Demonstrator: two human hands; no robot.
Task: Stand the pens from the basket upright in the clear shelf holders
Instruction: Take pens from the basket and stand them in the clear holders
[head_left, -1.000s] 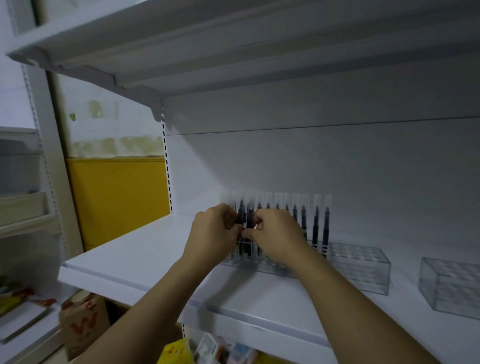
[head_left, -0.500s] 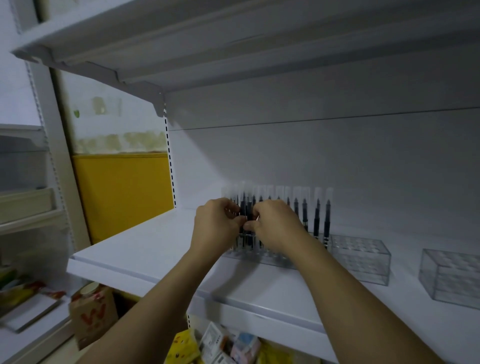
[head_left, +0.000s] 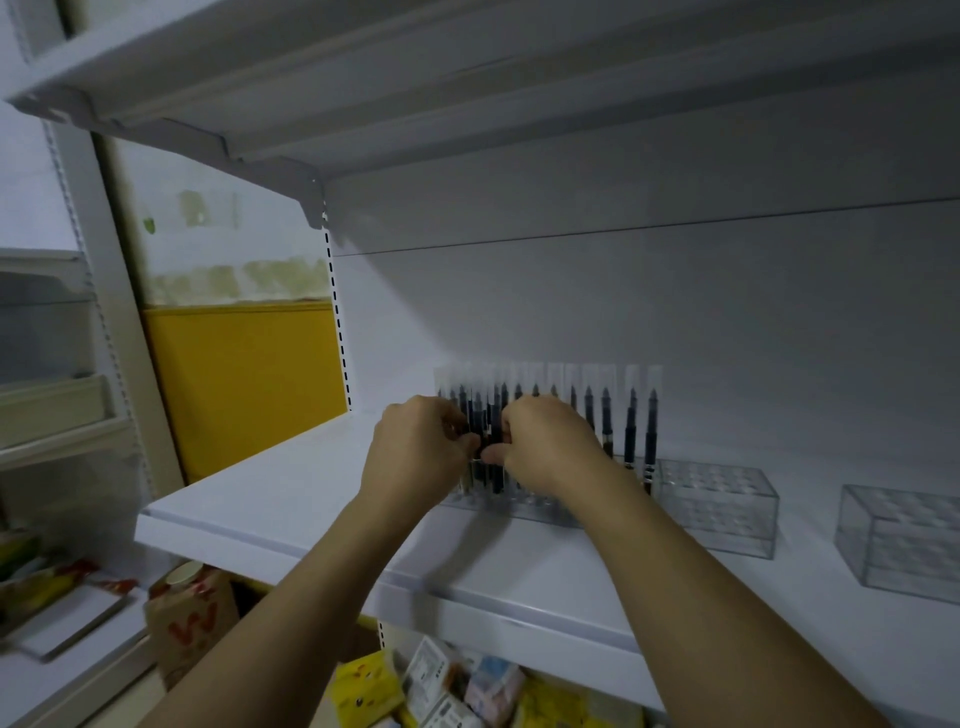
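Several dark pens (head_left: 607, 415) with clear caps stand upright in a clear holder (head_left: 524, 506) on the white shelf (head_left: 291, 499). My left hand (head_left: 421, 447) and my right hand (head_left: 545, 447) meet in front of the holder's left part, fingers curled round a small bunch of dark pens (head_left: 488, 441) between them. The hands hide the lower ends of those pens and part of the holder. Two more pens (head_left: 649, 431) stand at the row's right end. No basket is in view.
Two clear holders (head_left: 719, 501) (head_left: 898, 540) without pens stand to the right on the same shelf. Another shelf (head_left: 467, 78) hangs close overhead. Below the shelf edge lie packaged goods (head_left: 457, 691) and a cardboard box (head_left: 187, 618). A yellow wall panel (head_left: 244, 384) is at left.
The view has shifted slightly; both hands stay together at the pens in the holder's left part, with little visible movement.
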